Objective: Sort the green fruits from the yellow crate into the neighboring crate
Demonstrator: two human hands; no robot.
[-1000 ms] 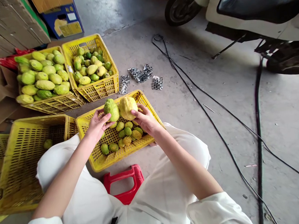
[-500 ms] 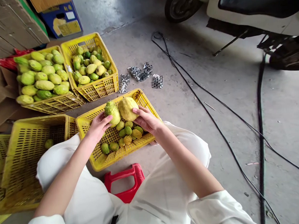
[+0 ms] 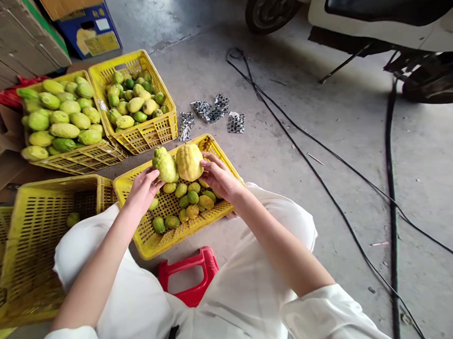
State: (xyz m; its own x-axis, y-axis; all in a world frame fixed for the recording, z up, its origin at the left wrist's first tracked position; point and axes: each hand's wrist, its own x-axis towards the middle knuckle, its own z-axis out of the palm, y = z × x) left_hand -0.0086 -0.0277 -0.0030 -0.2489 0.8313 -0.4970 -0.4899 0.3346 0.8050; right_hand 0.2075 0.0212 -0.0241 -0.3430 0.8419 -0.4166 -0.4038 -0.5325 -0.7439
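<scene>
While the right hand [image 3: 220, 176] turns its grasped round yellow fruit [image 3: 189, 162], showing clearer ribs, the left hand [image 3: 141, 189] keeps gripping a lumpy green fruit [image 3: 164, 164]; neither is set down.

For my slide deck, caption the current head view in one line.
Left hand holds a green fruit, right hand a yellow one, above a yellow crate of smaller fruit.

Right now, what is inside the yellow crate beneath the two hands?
Small green and yellowish fruits lie in the crate. The left hand, right hand, held green fruit and held yellow fruit hide part of it; anything behind them cannot be seen.
</scene>
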